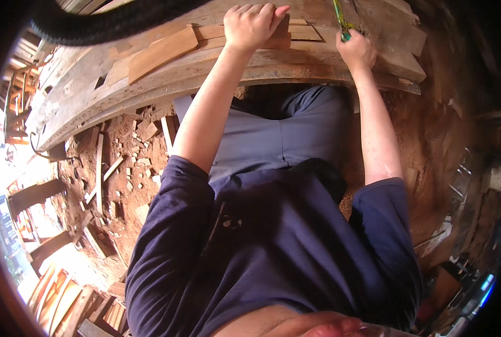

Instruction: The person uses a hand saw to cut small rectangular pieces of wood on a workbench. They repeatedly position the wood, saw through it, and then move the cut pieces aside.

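My left hand [252, 25] is closed over the edge of a brown wood block [279, 38] on the workbench [174, 92]. Its fingers are curled and the thumb points to the right. To the right of it, my right hand [356, 50] is wrapped round the green end of a slim yellow-green tool [340, 14]. The tool runs up out of the picture, so its kind is hidden. A flat wooden board [164, 53] lies tilted on the bench to the left of my left hand. A thinner wood piece [305, 32] sits between the two hands.
A thick black curved band [115, 25] crosses the upper left. My legs [261, 135] are under the bench's near edge. Wood offcuts and sticks [100, 174] litter the dusty floor at left. Stacked wood pieces [65, 300] stand at lower left.
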{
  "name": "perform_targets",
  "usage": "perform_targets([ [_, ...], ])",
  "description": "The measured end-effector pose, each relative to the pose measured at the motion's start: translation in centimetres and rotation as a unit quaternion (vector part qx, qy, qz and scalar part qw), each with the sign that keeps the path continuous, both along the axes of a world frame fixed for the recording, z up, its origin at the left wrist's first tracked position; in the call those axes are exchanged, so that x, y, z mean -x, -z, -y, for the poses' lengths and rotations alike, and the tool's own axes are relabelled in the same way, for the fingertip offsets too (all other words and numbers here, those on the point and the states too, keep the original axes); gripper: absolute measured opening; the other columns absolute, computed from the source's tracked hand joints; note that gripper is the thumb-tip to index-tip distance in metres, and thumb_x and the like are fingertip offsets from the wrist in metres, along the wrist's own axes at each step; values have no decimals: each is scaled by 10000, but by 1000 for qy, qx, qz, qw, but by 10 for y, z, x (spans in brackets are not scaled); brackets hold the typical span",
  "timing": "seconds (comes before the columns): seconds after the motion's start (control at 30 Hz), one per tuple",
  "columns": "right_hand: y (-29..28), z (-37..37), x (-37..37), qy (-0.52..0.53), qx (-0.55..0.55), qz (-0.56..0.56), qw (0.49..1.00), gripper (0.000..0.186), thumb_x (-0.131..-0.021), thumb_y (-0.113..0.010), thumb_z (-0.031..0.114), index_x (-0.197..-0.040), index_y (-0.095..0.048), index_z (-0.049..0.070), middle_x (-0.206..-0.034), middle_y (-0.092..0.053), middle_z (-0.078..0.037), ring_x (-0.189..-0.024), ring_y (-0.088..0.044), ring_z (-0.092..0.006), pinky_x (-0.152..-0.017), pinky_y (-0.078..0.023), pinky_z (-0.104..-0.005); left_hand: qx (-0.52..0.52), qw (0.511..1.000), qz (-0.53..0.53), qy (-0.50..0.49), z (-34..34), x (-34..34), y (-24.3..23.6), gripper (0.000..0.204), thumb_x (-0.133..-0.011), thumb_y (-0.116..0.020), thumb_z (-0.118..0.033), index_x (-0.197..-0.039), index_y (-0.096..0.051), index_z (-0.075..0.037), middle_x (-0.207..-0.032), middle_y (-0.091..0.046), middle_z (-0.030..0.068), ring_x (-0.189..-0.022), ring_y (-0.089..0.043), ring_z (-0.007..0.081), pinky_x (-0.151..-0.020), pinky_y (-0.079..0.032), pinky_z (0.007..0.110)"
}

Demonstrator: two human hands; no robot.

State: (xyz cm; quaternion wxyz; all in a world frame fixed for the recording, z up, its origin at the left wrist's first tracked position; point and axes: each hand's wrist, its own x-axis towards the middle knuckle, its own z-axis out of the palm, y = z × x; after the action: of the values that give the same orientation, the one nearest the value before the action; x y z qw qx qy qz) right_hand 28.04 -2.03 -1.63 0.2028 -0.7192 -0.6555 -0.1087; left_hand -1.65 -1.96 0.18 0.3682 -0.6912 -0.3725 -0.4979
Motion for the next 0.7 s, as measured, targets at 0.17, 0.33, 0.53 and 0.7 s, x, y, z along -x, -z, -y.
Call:
perform_targets([
  [0.17,-19,38,8,-121,-98,-164,974,429,-954,-671,453,-834,-701,43,-639,-679,-124,-654,-700,-341,-604,-522,-411,21,1000,17,-14,-4,1,10,502,-946,-736,-399,-575,-464,-200,-485,-498,-48,-437,-538,148,-437,-376,301],
  [0.33,-20,101,66,-274,-11,-593,757,329,-1035,-646,260,-770,-557,87,-599,-462,45,-502,-423,-72,-484,-339,-269,-15,999,44,-16,4,-3,10,473,-934,-747,-355,-585,-460,-216,-484,-476,-62,-441,-529,143,-446,-357,299],
  [0.53,-28,114,120,-258,80,-740,617,275,-1017,-629,136,-772,-515,82,-592,-436,22,-487,-396,-77,-480,-334,-279,2,999,47,-26,1,-8,10,463,-913,-754,-338,-583,-452,-215,-488,-488,-69,-446,-547,142,-454,-364,313],
  [0.7,-36,115,127,-250,81,-758,597,313,-1026,-592,141,-735,-491,86,-580,-422,19,-487,-392,-91,-486,-337,-286,-3,997,72,-41,0,-14,12,468,-902,-754,-330,-573,-443,-212,-494,-509,-70,-449,-558,140,-471,-370,314],
])
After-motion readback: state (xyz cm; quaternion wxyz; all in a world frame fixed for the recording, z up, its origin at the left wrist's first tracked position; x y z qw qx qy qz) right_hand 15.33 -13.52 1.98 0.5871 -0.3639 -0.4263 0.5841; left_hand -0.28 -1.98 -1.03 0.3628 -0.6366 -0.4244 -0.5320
